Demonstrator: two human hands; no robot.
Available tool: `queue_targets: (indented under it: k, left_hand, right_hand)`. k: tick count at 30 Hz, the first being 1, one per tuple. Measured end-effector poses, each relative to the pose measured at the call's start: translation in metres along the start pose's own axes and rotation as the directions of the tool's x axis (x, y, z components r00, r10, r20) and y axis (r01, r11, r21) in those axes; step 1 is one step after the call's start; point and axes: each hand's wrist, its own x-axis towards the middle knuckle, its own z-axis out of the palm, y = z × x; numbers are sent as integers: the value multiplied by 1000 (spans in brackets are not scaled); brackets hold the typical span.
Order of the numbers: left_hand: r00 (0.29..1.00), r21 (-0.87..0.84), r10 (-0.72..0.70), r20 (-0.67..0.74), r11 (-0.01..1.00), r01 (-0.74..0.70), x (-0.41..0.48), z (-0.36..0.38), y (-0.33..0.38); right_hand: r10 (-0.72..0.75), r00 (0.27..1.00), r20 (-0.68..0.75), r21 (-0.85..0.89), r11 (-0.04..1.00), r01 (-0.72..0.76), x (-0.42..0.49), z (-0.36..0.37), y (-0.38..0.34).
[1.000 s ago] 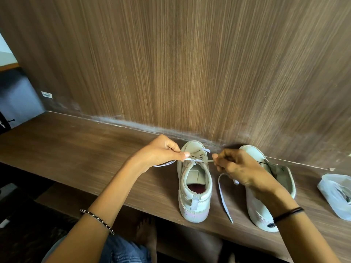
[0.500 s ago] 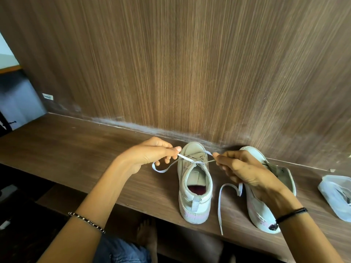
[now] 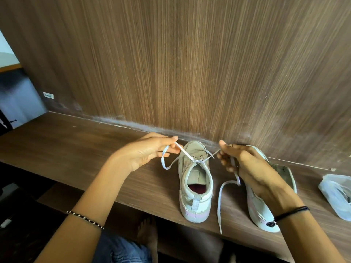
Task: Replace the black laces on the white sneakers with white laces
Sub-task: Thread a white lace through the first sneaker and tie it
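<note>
White lace [image 3: 185, 153] held taut between left hand [image 3: 144, 154] and right hand [image 3: 247, 164].

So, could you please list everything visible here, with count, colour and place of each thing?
laced sneaker: 1, white, pinkish sole, middle of the ledge
second sneaker: 1, white, right of it, partly hidden by the right hand
white lace: 1, white, crossed at the laced sneaker's top, one end trailing on the ledge
plastic bag: 1, clear, ledge's right end
ledge: 1, dark brown wood, under all these
wall panel: 1, brown wood, behind the ledge
bracelet: 1, black-and-white beads, left wrist
wrist band: 1, black, right wrist
left hand: 1, pinches the lace
right hand: 1, pinches the lace
</note>
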Motion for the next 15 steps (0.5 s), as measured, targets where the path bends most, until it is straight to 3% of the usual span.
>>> queue_targets:
  k: [3,6,9,15]
  left_hand:
    - [995,-282,71,65,958,-50,-4,11,4]
    - [988,-421,127,84,904,-80,-3,24,4]
    - [984,-426,165,68,897,-122,0,35,3]
    - [980,-383,200,21,907,-176,7,45,-5]
  right_hand:
    - [-42,998,43,141,989,36,3,7,-1]
    - [-81,992,95,366,930,41,3,18,-6]
    - [-134,981,142,484,874,49,2,28,-8]
    - [-184,977,108,378,916,131,10,37,0]
